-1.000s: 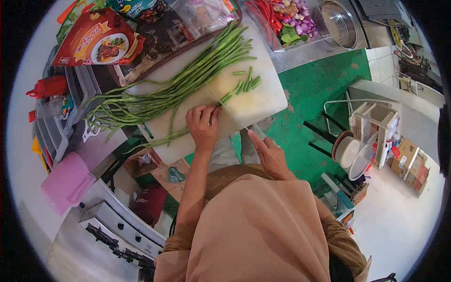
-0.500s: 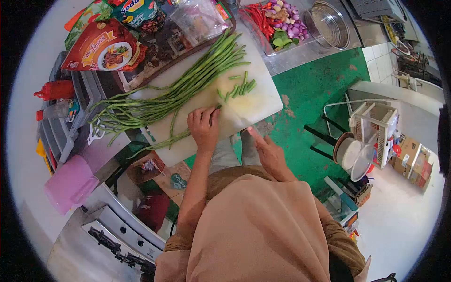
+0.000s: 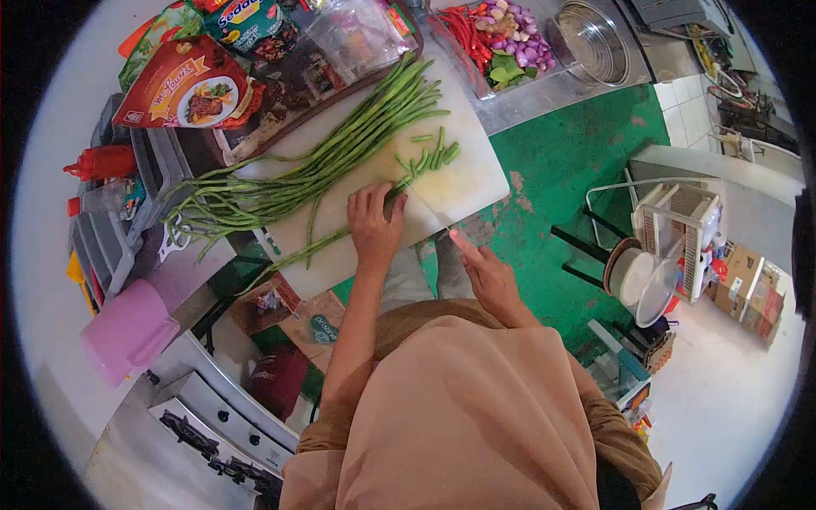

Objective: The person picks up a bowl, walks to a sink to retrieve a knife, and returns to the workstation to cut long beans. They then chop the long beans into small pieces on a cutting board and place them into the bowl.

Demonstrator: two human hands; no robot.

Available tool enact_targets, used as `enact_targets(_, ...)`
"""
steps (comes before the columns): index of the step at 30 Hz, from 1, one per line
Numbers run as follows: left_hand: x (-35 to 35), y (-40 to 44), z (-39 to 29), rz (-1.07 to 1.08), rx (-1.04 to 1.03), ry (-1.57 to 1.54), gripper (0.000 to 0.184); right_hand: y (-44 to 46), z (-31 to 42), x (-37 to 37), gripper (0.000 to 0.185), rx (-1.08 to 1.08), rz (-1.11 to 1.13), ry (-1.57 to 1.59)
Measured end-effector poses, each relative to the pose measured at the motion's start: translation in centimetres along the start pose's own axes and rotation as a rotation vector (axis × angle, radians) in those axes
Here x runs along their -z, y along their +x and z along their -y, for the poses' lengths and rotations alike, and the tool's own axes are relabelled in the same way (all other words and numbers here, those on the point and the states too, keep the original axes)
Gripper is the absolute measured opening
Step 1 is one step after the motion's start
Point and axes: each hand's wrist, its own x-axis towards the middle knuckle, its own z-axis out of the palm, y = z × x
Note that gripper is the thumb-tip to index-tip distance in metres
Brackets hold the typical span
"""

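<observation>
My left hand (image 3: pixel 375 223) is closed over the near strands of long beans, pressing them to the white cutting board (image 3: pixel 480 174). Their thin ends trail off the board's left edge. In my right hand (image 3: pixel 489 276) is a knife (image 3: pixel 432 206), its handle mostly hidden by the fingers. The blade reaches up and left, close to the bean ends at my left fingertips. Several short cut bean pieces (image 3: pixel 438 158) lie just beyond the blade. A large bunch of uncut long beans (image 3: pixel 314 174) stretches diagonally across the board behind my left hand.
Behind the board are a dark tray (image 3: pixel 289 127) with plastic bags and a red food pouch (image 3: pixel 191 89). Chillies and shallots (image 3: pixel 523 42) sit beside a metal bowl (image 3: pixel 593 42) at the back right. A pink container (image 3: pixel 127 331) stands left, near a stove (image 3: pixel 221 433).
My left hand has shifted slightly right and up with the beans. The knife blade has come up against the bean ends and shows more clearly. The cut pieces have moved little.
</observation>
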Motion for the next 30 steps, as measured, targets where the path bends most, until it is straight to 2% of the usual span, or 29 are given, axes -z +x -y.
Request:
enact_targets(8, 1.3, -1.2, 1.6, -0.046, 0.014, 0.009, 0.019, 0.0, -0.1, -0.2, 0.058, 0.039, -0.006, 0.015)
enact_targets(13, 1.0, -1.4, 1.9, -0.058, 0.006, 0.021, 0.018, -0.6, 0.7, -0.1, 0.059, 0.041, 0.057, 0.007)
enact_targets(25, 0.8, -1.2, 1.7, -0.083, -0.022, 0.021, 0.016, 0.8, 1.0, -1.1, 0.057, 0.074, -0.012, -0.018)
enact_targets(27, 1.1, -1.2, 1.6, -0.087, -0.022, 0.033, 0.016, 1.0, 1.6, -0.9, 0.052, -0.040, 0.094, -0.078)
enact_targets(30, 0.9, -1.2, 1.5, -0.078, -0.015, 0.051, 0.016, 0.8, 1.5, -0.6, 0.051, -0.038, 0.092, -0.043)
